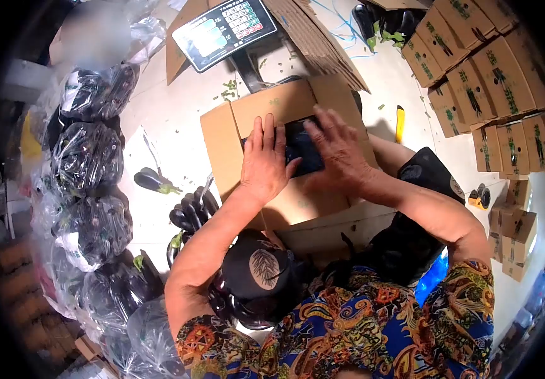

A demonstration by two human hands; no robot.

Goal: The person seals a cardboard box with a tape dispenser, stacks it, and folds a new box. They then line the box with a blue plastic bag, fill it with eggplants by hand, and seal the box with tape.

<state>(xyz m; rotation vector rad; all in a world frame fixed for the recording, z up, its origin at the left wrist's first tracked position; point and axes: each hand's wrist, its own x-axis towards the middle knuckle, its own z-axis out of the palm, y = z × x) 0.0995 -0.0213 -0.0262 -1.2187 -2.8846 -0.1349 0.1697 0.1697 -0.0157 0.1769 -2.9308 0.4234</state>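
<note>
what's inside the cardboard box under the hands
In the cardboard box, through the gap between its flaps, only a dark, glossy patch shows, between the left hand and the right hand. What it is cannot be told; the flaps and both hands cover the rest.

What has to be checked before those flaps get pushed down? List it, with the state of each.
1. Hands placed: ok. The left hand and right hand lie flat on the flaps of the carton.
2. Flaps closed: not ok. A dark gap shows between the hands.
3. Contents below the rim: cannot tell.
4. Scale reading: cannot tell, too blurred.
5. Yellow cutter clear of the hands: ok, it lies apart on the floor.
</note>
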